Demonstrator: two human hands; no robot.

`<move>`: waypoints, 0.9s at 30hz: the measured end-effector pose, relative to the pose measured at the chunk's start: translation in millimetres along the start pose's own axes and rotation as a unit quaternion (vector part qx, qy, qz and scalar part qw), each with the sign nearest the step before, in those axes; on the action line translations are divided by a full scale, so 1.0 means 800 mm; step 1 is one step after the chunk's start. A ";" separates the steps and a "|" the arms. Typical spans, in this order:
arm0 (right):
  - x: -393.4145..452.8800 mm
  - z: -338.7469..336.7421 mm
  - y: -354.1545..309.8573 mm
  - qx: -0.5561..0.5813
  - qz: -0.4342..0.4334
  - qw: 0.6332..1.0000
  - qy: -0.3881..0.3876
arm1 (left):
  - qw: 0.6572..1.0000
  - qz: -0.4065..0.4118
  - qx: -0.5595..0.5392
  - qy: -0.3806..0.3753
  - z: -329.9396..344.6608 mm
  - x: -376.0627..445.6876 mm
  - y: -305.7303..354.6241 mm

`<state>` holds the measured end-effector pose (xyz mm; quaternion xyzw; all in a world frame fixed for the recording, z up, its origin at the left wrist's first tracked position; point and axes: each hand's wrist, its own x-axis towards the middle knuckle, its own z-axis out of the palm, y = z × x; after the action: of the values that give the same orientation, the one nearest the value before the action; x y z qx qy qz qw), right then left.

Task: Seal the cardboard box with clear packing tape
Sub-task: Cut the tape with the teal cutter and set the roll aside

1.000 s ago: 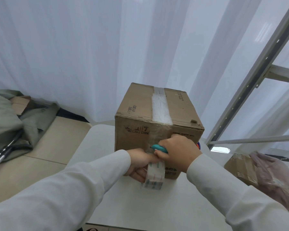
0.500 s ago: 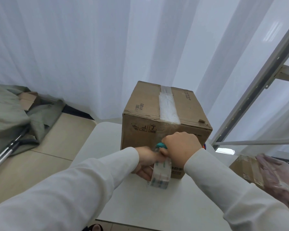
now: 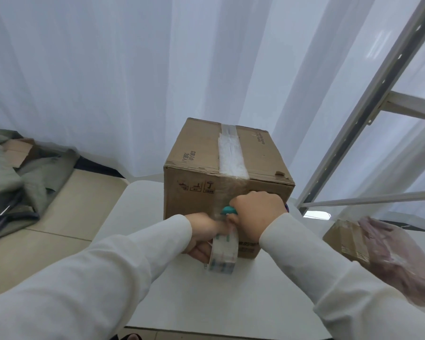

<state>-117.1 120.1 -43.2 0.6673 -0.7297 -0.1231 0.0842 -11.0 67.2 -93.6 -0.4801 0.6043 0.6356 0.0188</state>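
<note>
A brown cardboard box (image 3: 194, 168) stands on a white table (image 3: 142, 207). A strip of clear tape (image 3: 232, 155) runs along its top seam and down over the near edge. My left hand (image 3: 203, 236) holds the roll of clear packing tape (image 3: 225, 252) against the lower front face of the box. My right hand (image 3: 254, 212) is closed around a teal-handled cutting tool (image 3: 228, 210) at the tape on the front face, just above the roll. The tool's blade is hidden by my fingers.
A second cardboard box (image 3: 346, 241) with a pinkish plastic bag (image 3: 400, 256) lies at the right. A metal rack frame (image 3: 368, 114) rises at the right. White curtains hang behind. Grey cloth (image 3: 15, 177) and a folded stand lie on the floor at left.
The view has shifted slightly, so the box and hands sit a little further right and higher. Both hands hold the same grips at the box's front face.
</note>
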 end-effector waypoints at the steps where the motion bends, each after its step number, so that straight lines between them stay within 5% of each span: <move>1: -0.002 0.001 0.009 -0.001 0.022 1.000 -0.012 | 1.000 -0.001 -0.003 0.001 -0.001 0.000 0.000; 11: -0.013 0.019 0.045 0.052 0.079 0.990 -0.104 | 1.000 -0.012 0.002 -0.011 -0.004 0.002 0.000; 23: -0.006 0.020 0.026 0.153 -0.092 0.983 0.048 | 1.000 -0.003 0.000 -0.011 -0.004 -0.001 -0.002; 27: -0.007 0.020 0.019 0.300 -0.116 0.946 0.039 | 1.000 0.009 0.008 -0.014 -0.003 -0.002 -0.003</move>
<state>-135.6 128.3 -53.7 0.7458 -0.6468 0.1189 -0.1062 -6.9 66.7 -94.1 -0.4655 0.6131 0.6378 0.0250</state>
